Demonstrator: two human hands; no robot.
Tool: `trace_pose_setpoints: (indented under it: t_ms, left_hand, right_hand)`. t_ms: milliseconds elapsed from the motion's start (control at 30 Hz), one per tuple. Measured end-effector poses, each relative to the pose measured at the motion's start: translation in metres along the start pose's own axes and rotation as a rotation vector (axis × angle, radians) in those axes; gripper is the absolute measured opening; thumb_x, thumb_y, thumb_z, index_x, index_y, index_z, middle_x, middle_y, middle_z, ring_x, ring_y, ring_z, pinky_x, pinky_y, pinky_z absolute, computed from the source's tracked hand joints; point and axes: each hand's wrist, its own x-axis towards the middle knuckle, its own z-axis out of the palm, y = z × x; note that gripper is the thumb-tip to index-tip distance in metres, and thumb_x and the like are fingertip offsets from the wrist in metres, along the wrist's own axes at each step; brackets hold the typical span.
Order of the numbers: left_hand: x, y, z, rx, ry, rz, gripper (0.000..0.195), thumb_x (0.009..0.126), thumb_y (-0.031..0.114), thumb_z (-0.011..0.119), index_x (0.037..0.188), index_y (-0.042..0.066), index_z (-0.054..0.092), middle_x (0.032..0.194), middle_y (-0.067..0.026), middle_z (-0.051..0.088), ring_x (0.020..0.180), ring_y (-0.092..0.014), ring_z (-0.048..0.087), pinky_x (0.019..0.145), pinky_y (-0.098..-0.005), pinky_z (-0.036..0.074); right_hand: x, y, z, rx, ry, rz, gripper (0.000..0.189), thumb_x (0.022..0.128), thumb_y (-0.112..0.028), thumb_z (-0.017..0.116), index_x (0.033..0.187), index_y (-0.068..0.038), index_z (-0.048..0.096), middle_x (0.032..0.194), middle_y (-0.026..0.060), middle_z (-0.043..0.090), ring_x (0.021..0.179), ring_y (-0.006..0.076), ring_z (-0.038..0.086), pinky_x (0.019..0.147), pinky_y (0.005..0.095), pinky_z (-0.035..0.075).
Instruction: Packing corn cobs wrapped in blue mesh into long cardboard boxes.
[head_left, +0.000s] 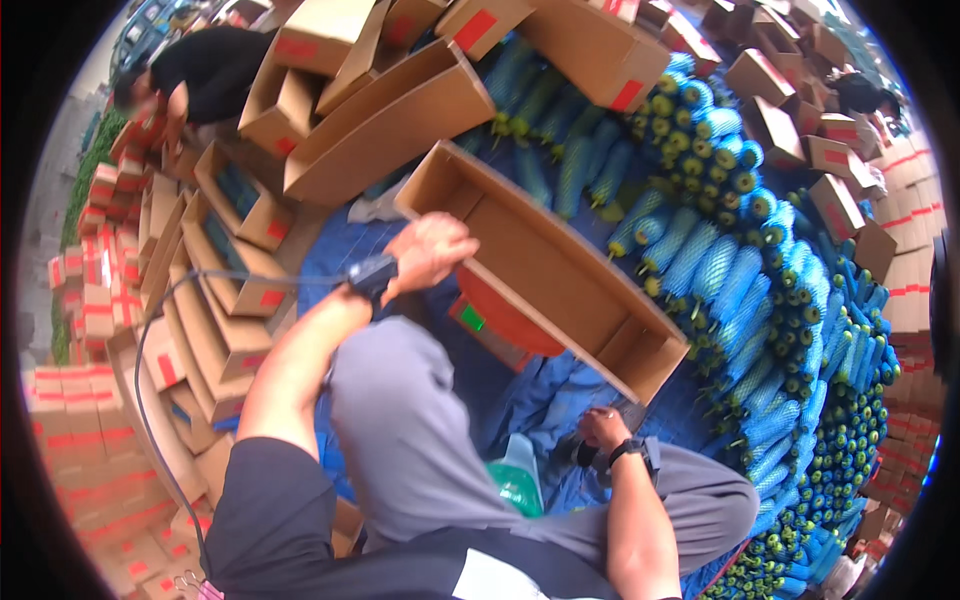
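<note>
A long, open, empty cardboard box (555, 277) lies tilted before me, above a round red object (506, 311). My left hand (431, 251) grips the box's near side wall close to its upper left end. By the lower right end of the box is my right hand (600, 429), its fingers curled near my knee; whether it holds anything is not plain. Right of the box lie several long green vegetables in blue foam net sleeves (697, 262), stems showing. A green plastic object (517, 484) lies between my legs on the blue tarp (660, 412).
More open cardboard boxes (390, 127) stand at the upper left, and some on the left (232, 262) hold sleeved vegetables. A person in a dark top (217, 75) bends over boxes at the upper left. Taped boxes (97, 450) are stacked at the lower left. A cable runs from my left wrist.
</note>
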Motion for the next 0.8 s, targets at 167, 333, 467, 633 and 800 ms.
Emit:
trace_pose_setpoints:
  t_ms: [167,333,467,633,800]
  left_hand:
    - [-0.03,0.045,-0.05,0.092,0.309,-0.471,0.046,0.091,0.015,0.07,0.134,0.008,0.06,0.129,-0.01,0.067,0.124,-0.029,0.064,0.108,-0.0472,0.05]
    - [-0.231,0.122,-0.022,-0.483,0.397,-1.187,0.026,0.1,0.018,0.065,0.121,0.003,0.061,0.1,-0.0072,0.072,0.095,-0.017,0.07,0.084,-0.0338,0.056]
    - [-0.379,0.288,0.099,-0.661,0.188,-1.249,0.023,0.089,0.032,0.076,0.094,0.01,0.073,0.087,-0.0095,0.071,0.081,-0.02,0.068,0.075,-0.0356,0.054]
    - [-0.343,0.423,0.16,-1.087,-0.036,-1.205,0.021,0.089,0.03,0.072,0.09,0.009,0.075,0.078,-0.0102,0.072,0.072,-0.025,0.068,0.069,-0.036,0.054]
    - [-0.368,0.413,0.161,-1.083,-0.186,-1.352,0.02,0.09,0.029,0.071,0.089,0.009,0.075,0.078,-0.0107,0.072,0.071,-0.026,0.068,0.068,-0.0367,0.054]
  right_hand:
    - [-0.07,-0.057,0.013,-0.753,-0.195,-0.418,0.041,0.095,-0.03,0.063,0.119,0.002,0.074,0.122,0.0215,0.075,0.117,0.0369,0.07,0.103,0.0418,0.052]
    - [-0.222,-0.143,0.046,-0.79,-0.238,-0.795,0.038,0.105,-0.017,0.061,0.138,0.001,0.061,0.125,0.0192,0.074,0.115,0.0266,0.072,0.1,0.0364,0.054]
    - [-0.311,-0.179,0.033,-0.729,-0.287,-0.894,0.036,0.105,-0.008,0.058,0.141,0.0,0.059,0.121,0.011,0.073,0.112,0.0173,0.067,0.101,0.0328,0.052]
    - [-0.324,-0.239,-0.041,-0.796,-0.064,-0.893,0.04,0.107,-0.021,0.063,0.142,0.0,0.06,0.119,0.0038,0.07,0.106,0.0112,0.063,0.096,0.0287,0.049]
    - [-0.261,-0.285,-0.071,-0.857,0.192,-1.087,0.048,0.106,-0.025,0.066,0.146,0.0,0.055,0.136,0.015,0.067,0.124,0.0226,0.063,0.107,0.0355,0.049]
